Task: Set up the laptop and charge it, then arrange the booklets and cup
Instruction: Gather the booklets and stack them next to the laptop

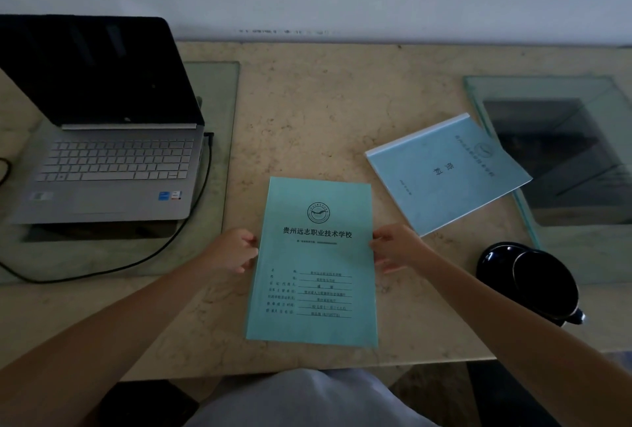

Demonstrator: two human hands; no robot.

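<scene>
A teal booklet [313,262] with black print lies flat on the marble table, square to me. My left hand [232,250] grips its left edge and my right hand [396,249] grips its right edge. A second, paler blue booklet [448,172] lies askew to the right, its far corner over a glass panel. A black cup [543,284] rests on a black saucer at the right, handle toward me. The silver laptop [109,166] stands open at the left with a dark screen, and a black cable [191,218] runs from its right side across the table.
The beige marble table [325,112] has glass panels set in it: one under the laptop [219,91], one at the right [564,153]. A white wall runs along the back. The table's front edge is close to my body.
</scene>
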